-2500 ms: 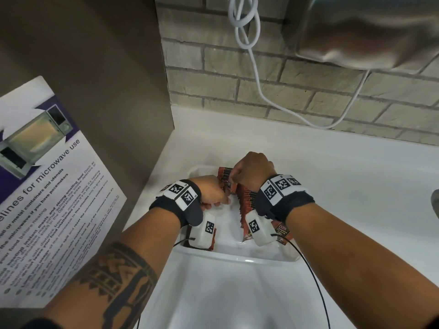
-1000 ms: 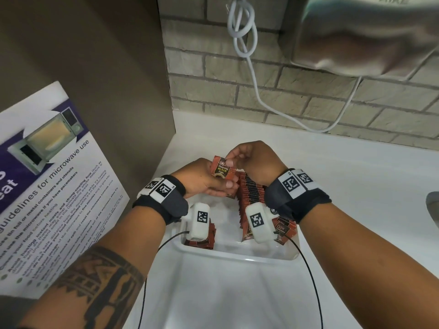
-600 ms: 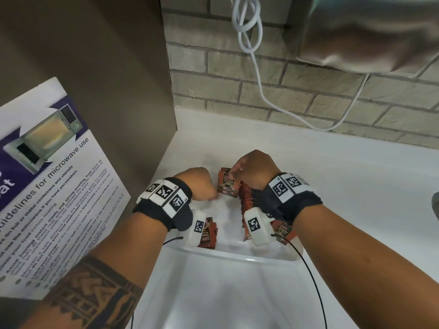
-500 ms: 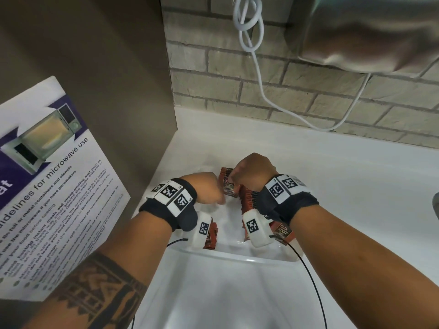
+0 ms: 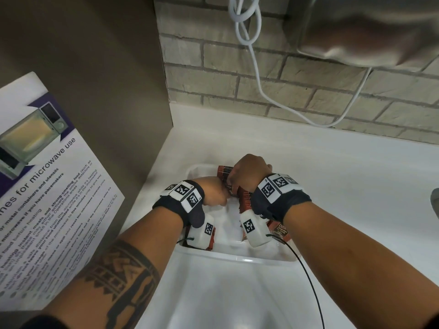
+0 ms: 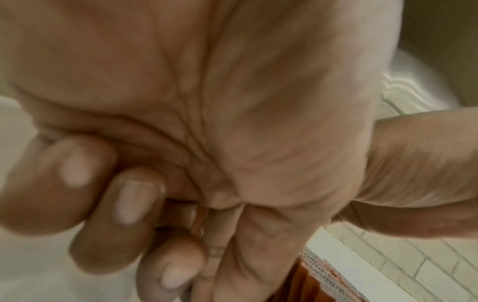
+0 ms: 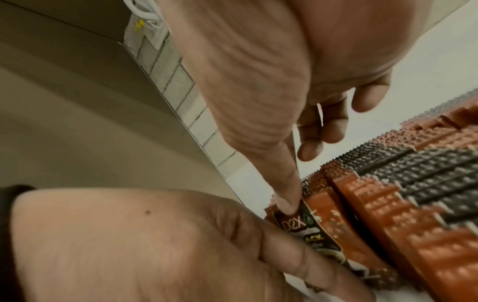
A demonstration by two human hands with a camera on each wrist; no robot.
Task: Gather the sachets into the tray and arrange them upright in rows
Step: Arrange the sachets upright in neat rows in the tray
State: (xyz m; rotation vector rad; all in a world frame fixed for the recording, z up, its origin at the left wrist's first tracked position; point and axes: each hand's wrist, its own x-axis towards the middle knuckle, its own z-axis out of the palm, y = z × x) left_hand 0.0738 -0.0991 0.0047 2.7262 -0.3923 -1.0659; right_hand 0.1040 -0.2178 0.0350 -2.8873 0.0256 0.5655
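White counter carries one tray. One upright sachet row stands inside, its count unreadable; loose ones lie nearer. Right hand pinches one sachet at the row's end, lowered from a second ago. Left hand, fingers curled, apparently braces it.

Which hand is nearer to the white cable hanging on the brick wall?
Right. The right hand is at the far end of the sachet row, below the white cable. The left hand is lower and more to the left.
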